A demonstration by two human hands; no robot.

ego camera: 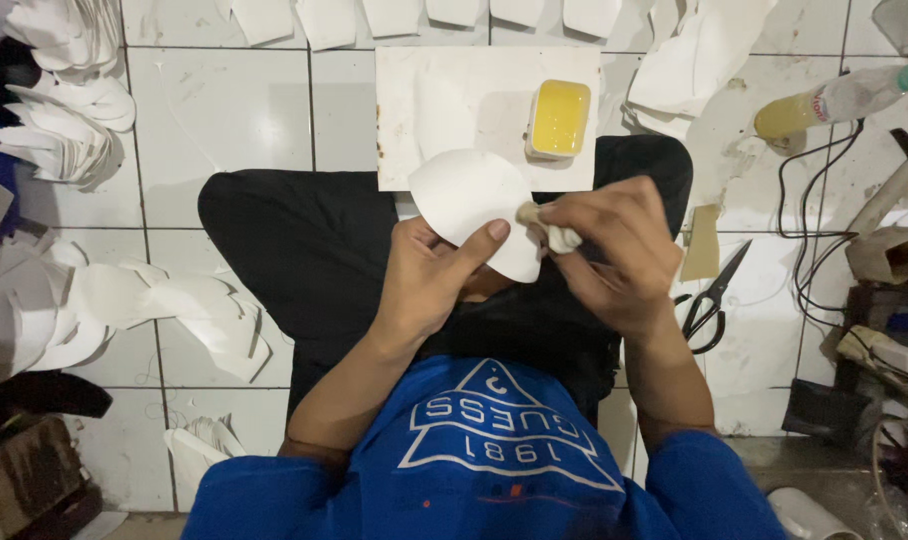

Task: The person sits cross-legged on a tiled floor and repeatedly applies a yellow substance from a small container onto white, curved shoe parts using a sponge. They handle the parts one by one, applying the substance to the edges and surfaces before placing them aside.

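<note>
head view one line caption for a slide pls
Left hand holds a white cut piece while right hand dabs it with a small applicator.

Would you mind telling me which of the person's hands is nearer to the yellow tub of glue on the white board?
Right. The right hand, pinching a small applicator, sits just below the yellow tub. The left hand, holding the white cut piece, is farther down-left.

One head-worn camera looks straight down, close above the lap.
</note>
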